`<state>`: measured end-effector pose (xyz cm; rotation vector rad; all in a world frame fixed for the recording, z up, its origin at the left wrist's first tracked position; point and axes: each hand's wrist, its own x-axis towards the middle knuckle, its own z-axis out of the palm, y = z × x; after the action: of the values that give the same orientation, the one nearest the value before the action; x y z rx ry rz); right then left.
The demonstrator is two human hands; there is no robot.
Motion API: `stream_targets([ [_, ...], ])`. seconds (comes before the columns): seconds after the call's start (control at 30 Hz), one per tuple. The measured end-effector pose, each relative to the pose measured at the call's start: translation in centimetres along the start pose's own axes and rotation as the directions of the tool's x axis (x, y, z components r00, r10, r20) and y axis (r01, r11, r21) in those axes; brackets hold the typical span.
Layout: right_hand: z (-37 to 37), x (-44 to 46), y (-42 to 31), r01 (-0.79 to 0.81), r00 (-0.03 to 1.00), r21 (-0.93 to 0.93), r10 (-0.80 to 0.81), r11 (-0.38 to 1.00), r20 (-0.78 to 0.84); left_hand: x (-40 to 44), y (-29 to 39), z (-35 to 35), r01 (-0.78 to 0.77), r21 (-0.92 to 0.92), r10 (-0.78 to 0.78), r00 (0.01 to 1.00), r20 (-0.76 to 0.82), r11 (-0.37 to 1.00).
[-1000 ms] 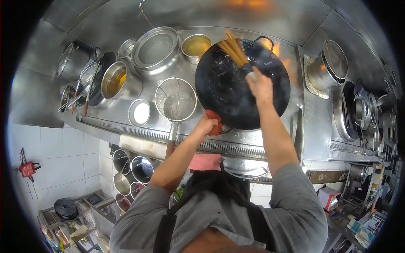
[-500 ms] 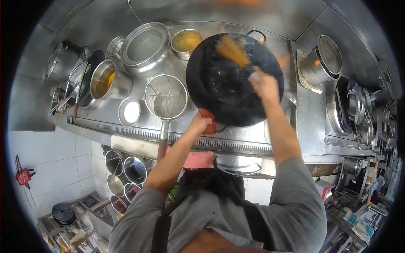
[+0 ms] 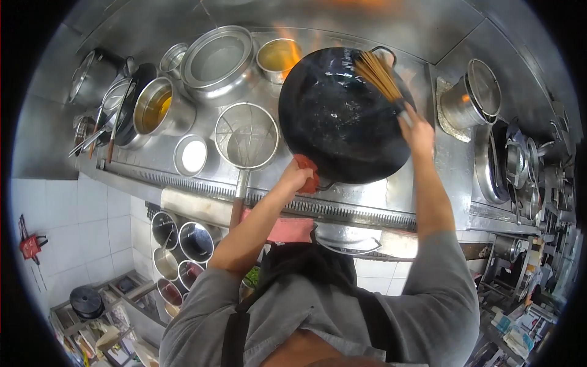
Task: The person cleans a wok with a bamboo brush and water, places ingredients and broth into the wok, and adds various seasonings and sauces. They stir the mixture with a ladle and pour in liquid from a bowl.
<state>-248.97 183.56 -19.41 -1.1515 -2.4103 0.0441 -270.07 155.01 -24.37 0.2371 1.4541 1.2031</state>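
A large black wok stands tilted on the steel stove, wet and shiny inside. My right hand is closed round the dark handle of a bamboo brush, whose bristles fan out over the wok's upper right side. At the wok's lower left, my left hand is wrapped round a red cloth against the near wok handle. Left of the wok lies a wire strainer with a wooden-ended handle.
Flames show behind the wok, beside a pot of yellow liquid. A large lidded pot, a pot with amber liquid and a small bowl of white stuff stand left. A tall pot stands right.
My right hand and the brush have moved right, from the wok's upper middle to its upper right side. My left hand keeps its grip on the red cloth. The camera view has shifted slightly.
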Motion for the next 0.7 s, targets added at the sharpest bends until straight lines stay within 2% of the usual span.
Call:
stream_targets([
  [0.07,3.7,1.0,-4.4,0.112,0.992,0.191,-0.099,0.975,-0.078,0.0,0.3,-0.1,0.010,0.013,-0.009,1.000,-0.019,1.000],
  [0.13,5.0,-0.9,-9.0,0.009,1.000,0.338,-0.013,0.941,0.009,0.2,-0.2,0.1,0.007,-0.043,-0.007,1.000,0.013,0.999],
  [0.2,2.4,-3.6,-11.5,-0.119,0.976,0.491,0.012,0.863,0.216,-0.2,-0.4,0.4,-0.026,-0.052,0.025,1.000,-0.017,0.998],
  [0.23,0.4,-5.1,-11.7,-0.168,0.947,0.580,-0.032,0.797,0.319,-0.5,-0.3,0.7,-0.057,-0.077,0.055,0.998,-0.035,0.995],
  [0.27,-1.8,-6.3,-11.3,-0.169,0.948,0.582,-0.029,0.796,0.316,-0.7,-0.1,0.9,-0.091,-0.098,0.086,0.995,-0.051,0.991],
  [0.3,-4.2,-7.5,-10.0,-0.163,0.892,0.573,-0.129,0.803,0.434,0.0,-1.2,0.7,-0.153,-0.101,0.146,0.986,-0.077,0.983],
  [0.33,-6.5,-8.7,-8.4,-0.157,0.809,0.565,-0.222,0.810,0.544,-0.4,-1.6,0.8,-0.148,-0.097,0.141,0.987,-0.073,0.984],
  [0.4,-10.7,-10.3,-3.3,-0.119,0.754,0.484,-0.238,0.867,0.612,-1.2,-1.7,0.9,-0.106,-0.080,0.098,0.991,-0.096,0.991],
  [0.47,-14.9,-10.3,2.5,-0.136,0.682,0.291,-0.124,0.947,0.721,-2.6,-2.4,0.8,-0.190,-0.024,0.183,0.967,-0.177,0.981],
  [0.53,-16.0,-10.3,8.8,-0.141,0.753,0.111,0.034,0.984,0.657,-3.8,-2.7,-0.4,-0.275,0.001,0.270,0.941,-0.206,0.961],
  [0.57,-17.0,-9.6,9.6,-0.271,0.772,0.087,0.162,0.959,0.615,-6.4,-0.8,0.7,-0.237,0.064,0.246,0.941,-0.234,0.969],
  [0.6,-17.9,-9.3,10.2,-0.397,0.767,0.071,0.289,0.915,0.573,-6.5,-1.0,0.4,-0.316,0.100,0.331,0.907,-0.259,0.944],
  [0.63,-17.9,-9.6,10.4,-0.406,0.768,0.080,0.292,0.911,0.570,-7.3,-0.3,0.4,-0.318,0.142,0.345,0.904,-0.253,0.937],
  [0.7,-17.4,-10.5,9.8,-0.433,0.859,0.208,0.332,0.877,0.388,-8.7,0.9,0.3,-0.319,0.198,0.363,0.897,-0.253,0.927],
])
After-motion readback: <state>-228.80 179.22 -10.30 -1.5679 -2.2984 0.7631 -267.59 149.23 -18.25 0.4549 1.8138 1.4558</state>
